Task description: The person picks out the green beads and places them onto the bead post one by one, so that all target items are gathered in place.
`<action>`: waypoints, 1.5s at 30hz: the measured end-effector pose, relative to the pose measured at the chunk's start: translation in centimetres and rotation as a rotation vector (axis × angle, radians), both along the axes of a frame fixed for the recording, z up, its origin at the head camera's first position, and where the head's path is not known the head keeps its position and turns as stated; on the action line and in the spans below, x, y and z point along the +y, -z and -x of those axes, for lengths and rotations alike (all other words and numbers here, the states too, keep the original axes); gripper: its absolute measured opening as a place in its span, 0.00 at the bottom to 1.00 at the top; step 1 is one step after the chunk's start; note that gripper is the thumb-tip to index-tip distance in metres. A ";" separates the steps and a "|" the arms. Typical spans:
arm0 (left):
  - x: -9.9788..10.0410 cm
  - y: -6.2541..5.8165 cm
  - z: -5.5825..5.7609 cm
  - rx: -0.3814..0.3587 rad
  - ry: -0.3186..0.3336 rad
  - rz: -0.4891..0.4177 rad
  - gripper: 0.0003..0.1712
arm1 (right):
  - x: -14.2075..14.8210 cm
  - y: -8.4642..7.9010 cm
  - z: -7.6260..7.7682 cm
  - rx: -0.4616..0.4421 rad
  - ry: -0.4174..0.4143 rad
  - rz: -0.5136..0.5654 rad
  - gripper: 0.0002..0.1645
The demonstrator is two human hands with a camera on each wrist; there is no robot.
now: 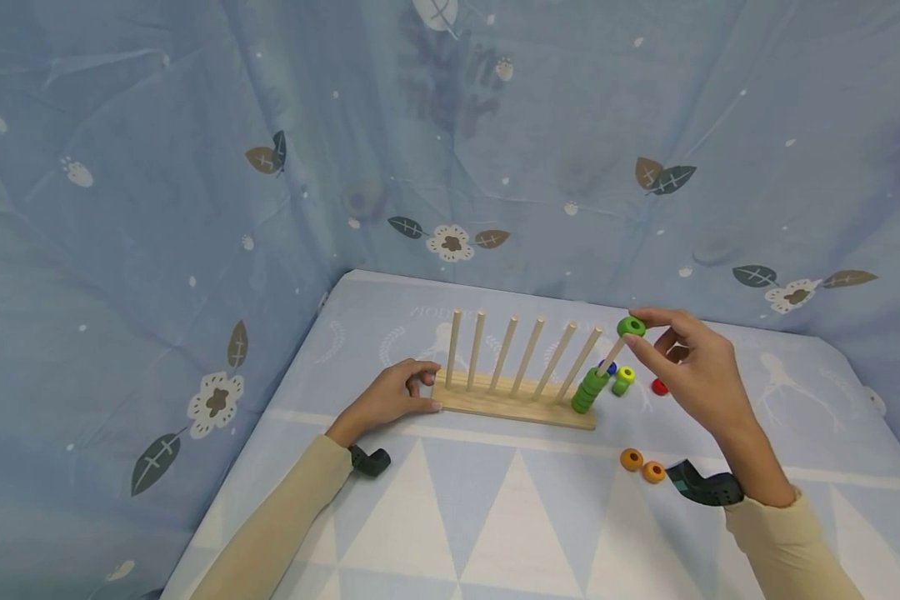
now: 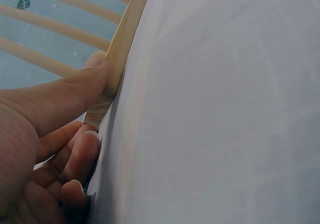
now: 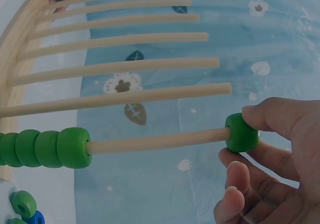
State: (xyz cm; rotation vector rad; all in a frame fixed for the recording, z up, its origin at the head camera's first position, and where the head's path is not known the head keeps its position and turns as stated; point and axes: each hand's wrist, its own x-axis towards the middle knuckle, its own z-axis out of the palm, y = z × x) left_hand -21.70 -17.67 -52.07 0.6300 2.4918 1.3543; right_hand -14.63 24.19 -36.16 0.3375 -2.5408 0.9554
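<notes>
A wooden peg rack [image 1: 510,404] with a row of upright pegs stands on the table. Its rightmost peg carries a stack of several green beads [image 1: 590,390]. My right hand [image 1: 693,367] pinches another green bead [image 3: 242,133] between thumb and forefinger, right at the tip of that same peg, with the peg's end at the bead's hole. The other pegs [image 3: 125,64] are bare. At the rack's left end, my left hand [image 1: 390,393] grips the base, thumb [image 2: 75,91] on the near face and fingers around the end.
Two orange beads [image 1: 632,459] lie in front of the rack's right end. Behind and right of it are a yellow bead [image 1: 626,373], a green one under it, a blue bead [image 1: 608,367] and a red bead [image 1: 660,387]. Patterned blue cloth [image 1: 570,167] hangs behind the table.
</notes>
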 end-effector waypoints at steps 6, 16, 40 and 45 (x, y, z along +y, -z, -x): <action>0.0 -0.2 -0.1 -0.002 0.002 0.004 0.40 | 0.2 0.3 0.0 -0.046 -0.007 -0.001 0.24; 0.1 -0.2 -0.2 0.004 0.006 -0.004 0.40 | 0.7 0.7 -0.3 -0.076 0.019 0.013 0.22; 0.0 0.2 0.0 0.015 -0.001 0.006 0.39 | 2.2 3.0 0.3 -0.153 0.090 0.011 0.21; 0.0 0.4 0.2 0.019 0.005 0.019 0.39 | 2.6 3.6 0.5 -0.172 0.100 0.009 0.21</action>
